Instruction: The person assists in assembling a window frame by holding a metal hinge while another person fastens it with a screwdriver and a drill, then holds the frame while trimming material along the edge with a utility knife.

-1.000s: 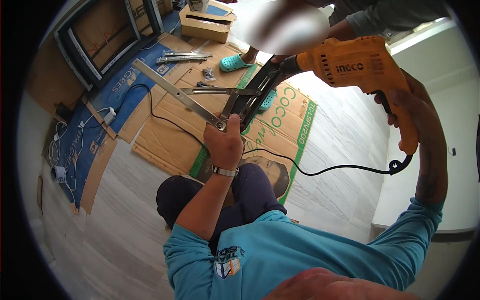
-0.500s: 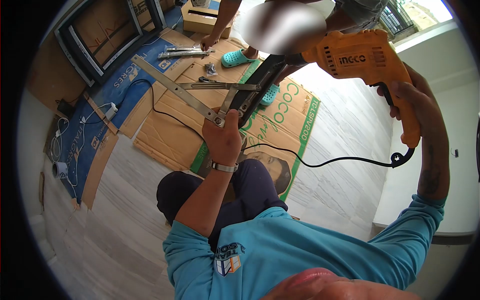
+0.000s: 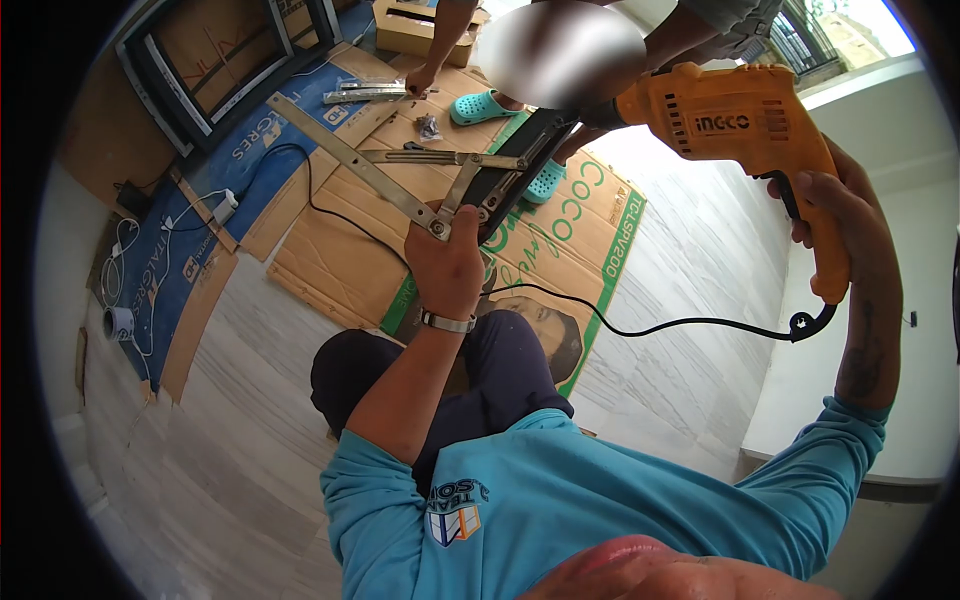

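My left hand (image 3: pixel 447 262) is wrapped round the lower end of a metal hinge (image 3: pixel 350 160) and the dark frame bar (image 3: pixel 508 190) that it lies against. One long arm of the hinge sticks out to the upper left. My right hand (image 3: pixel 838 200) grips the handle of an orange drill (image 3: pixel 725 120), with a finger at the trigger. The drill's chuck (image 3: pixel 600 114) points left at the upper end of the bar. Its tip is too hard to make out there. A black cord hangs from the handle.
A co-worker's hand (image 3: pixel 422 79) touches metal strips (image 3: pixel 365 92) on the floor, near teal clogs (image 3: pixel 480 107). Flattened cardboard (image 3: pixel 330 250) lies below. Dark frames (image 3: pixel 170 85) lean at the upper left, by a cardboard box (image 3: pixel 410 35), a white power strip (image 3: pixel 224 207) and a tape roll (image 3: pixel 118 322).
The co-worker's hand has come in and reached down to the metal strips. The drill and my right hand have shifted slightly right in view; both my hands keep their grip.
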The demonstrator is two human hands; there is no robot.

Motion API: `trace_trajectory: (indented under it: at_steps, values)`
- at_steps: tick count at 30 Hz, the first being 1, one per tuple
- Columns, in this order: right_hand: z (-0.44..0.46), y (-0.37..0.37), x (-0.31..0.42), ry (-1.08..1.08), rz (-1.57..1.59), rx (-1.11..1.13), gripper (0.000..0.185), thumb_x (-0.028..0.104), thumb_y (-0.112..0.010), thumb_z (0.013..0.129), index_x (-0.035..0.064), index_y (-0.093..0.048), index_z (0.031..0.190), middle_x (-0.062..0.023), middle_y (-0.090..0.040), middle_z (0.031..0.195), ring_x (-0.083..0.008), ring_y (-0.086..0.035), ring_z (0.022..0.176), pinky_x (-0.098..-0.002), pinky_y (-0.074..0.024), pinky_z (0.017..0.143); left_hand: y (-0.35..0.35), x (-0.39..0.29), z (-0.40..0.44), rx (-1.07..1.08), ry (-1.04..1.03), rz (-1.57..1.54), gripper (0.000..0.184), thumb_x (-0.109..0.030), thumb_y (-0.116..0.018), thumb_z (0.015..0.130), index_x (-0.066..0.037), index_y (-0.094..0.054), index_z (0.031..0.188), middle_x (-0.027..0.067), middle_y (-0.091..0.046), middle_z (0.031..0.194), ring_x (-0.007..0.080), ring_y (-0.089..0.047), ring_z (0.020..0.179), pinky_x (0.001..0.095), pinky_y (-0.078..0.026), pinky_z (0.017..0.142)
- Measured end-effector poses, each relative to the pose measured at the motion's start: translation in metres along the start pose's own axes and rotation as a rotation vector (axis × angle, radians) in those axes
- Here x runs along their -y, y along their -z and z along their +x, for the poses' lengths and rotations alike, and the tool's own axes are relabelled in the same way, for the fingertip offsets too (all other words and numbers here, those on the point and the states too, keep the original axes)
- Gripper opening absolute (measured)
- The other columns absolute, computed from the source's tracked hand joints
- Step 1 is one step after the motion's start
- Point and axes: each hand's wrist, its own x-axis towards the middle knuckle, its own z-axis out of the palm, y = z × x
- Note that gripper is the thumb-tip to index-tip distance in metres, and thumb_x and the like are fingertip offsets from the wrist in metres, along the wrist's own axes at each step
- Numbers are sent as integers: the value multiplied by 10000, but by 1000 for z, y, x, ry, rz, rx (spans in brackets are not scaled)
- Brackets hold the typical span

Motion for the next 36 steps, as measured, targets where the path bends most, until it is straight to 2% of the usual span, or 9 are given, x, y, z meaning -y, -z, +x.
trace_trajectory:
  at_steps: [8, 11, 12, 15, 17, 22, 30, 32, 36]
  values:
    - [30, 20, -3, 57, -109, 99, 648, 271, -659, 794, -11, -440, 1335, -135, -632, 873, -137, -589, 581, -252, -540, 528, 0, -8, -2, 16, 68, -36, 199, -132, -614, 849, 61, -568, 863, 54, -609, 655, 106, -521, 498, 271, -415, 458]
    - [58, 33, 18, 93, -250, 138, 773, 198, -700, 740, 14, -357, 1409, -137, -648, 900, -117, -585, 580, -247, -516, 483, -2, 5, 1, 2, -15, 0, 199, -129, -614, 852, 63, -568, 881, 52, -612, 670, 102, -522, 501, 267, -419, 460]
    - [70, 38, 29, 105, -362, 243, 755, 222, -689, 780, 20, -346, 1422, -126, -649, 899, -122, -593, 605, -257, -515, 482, -3, 0, -1, 13, -14, 4, 199, -129, -614, 852, 63, -568, 881, 52, -612, 670, 102, -522, 501, 267, -419, 460]
    - [88, 35, 66, 91, -497, 197, 733, 303, -681, 795, 32, -384, 1408, -109, -653, 880, -125, -603, 631, -255, -497, 467, -9, -10, -6, -25, 82, -25, 205, -134, -618, 855, 60, -574, 900, 56, -617, 682, 102, -539, 535, 269, -440, 494]
    - [96, 31, 109, -158, -485, 495, 667, 115, -725, 713, 7, -447, 1310, -91, -601, 840, -161, -573, 628, -302, -509, 574, -8, -4, -5, -39, 17, -59, 206, -134, -621, 856, 57, -580, 919, 61, -626, 696, 103, -558, 567, 268, -456, 525]
    - [112, 24, 135, -362, -449, 516, 677, 76, -705, 700, -20, -434, 1313, -95, -612, 854, -158, -581, 634, -310, -520, 576, -4, -2, -6, 39, 44, 38, 204, -121, -623, 864, 59, -576, 946, 70, -633, 743, 99, -570, 607, 254, -467, 552]
    - [118, 23, 126, -265, -487, 532, 694, 9, -709, 724, 14, -411, 1350, -137, -620, 1019, -191, -625, 815, -322, -559, 666, -3, -3, 0, 19, 111, -2, 179, -94, -615, 873, 63, -569, 947, 77, -634, 766, 96, -578, 623, 240, -483, 578]
    - [118, 22, 125, -250, -496, 524, 700, -8, -710, 730, 22, -405, 1360, -147, -623, 1061, -199, -636, 861, -325, -569, 688, -5, 4, -1, 29, 34, -27, 231, -150, -622, 865, 54, -569, 961, 93, -658, 747, 124, -621, 611, 264, -487, 540]
    - [110, 9, 129, -156, -553, 486, 643, -3, -701, 742, 28, -438, 1328, -133, -630, 1038, -202, -640, 852, -336, -568, 703, -4, 2, 0, 14, 50, -41, 240, -153, -622, 868, 54, -564, 975, 94, -659, 741, 121, -621, 598, 249, -476, 514]
